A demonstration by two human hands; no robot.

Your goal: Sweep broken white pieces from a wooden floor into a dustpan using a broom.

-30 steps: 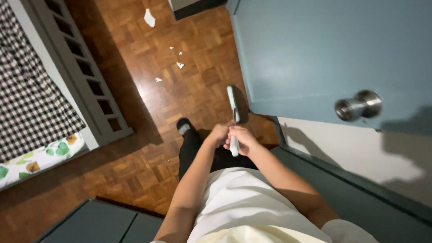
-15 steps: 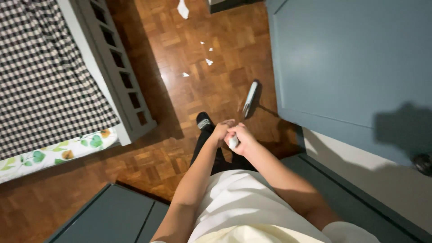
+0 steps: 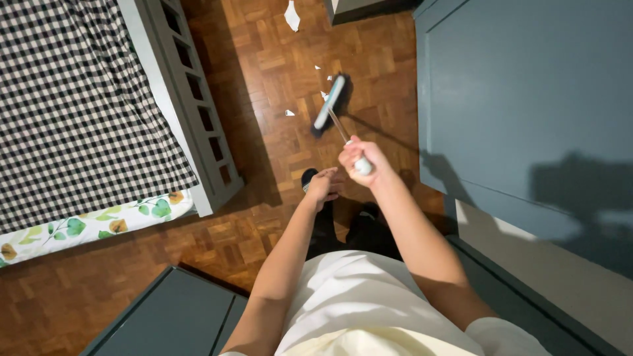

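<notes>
Your left hand [image 3: 324,185] hangs loosely curled, holding nothing. Your right hand [image 3: 359,159] is clamped on the broom [image 3: 337,118] handle's top. Beyond, the broom head rests on the floor [image 3: 277,72] among paper scraps [image 3: 290,113] (bed [image 3: 79,112] at left).

Premises: a bedroom in a private home. At left of frame stands a bed [image 3: 79,112] with a black-and-white checked cover over a leaf-printed sheet [image 3: 86,227], set in a grey slatted frame [image 3: 194,109]. The floor [image 3: 277,59] is brown wooden parquet in a block pattern, with small white paper scraps [image 3: 291,14] lying at upper centre. A blue-grey panelled door [image 3: 521,99] fills the upper right. Grey-painted furniture [image 3: 171,316] sits at lower left. Lighting is artificial and casts hard shadows on door and floor.
</notes>
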